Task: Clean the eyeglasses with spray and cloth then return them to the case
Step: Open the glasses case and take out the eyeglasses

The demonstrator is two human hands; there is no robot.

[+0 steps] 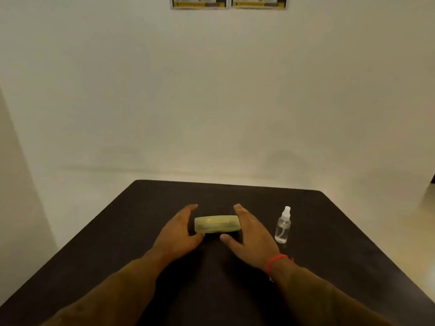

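A pale green eyeglasses case (217,223) lies closed on the dark table (329,267), long side towards me. My left hand (179,231) is at its left end with fingers straight and the thumb near the case's front corner. My right hand (250,230) is at the right end, fingers straight, thumb stretched out in front of the case. Neither hand is curled round it. A small clear spray bottle (283,225) with a white nozzle stands upright to the right of my right hand. The glasses and the cloth are not visible.
The table's far edge (226,185) lies just beyond the case, with a pale floor and white wall behind it. Two printed sheets (229,2) hang high on the wall. A red thread band (275,261) circles my right wrist.
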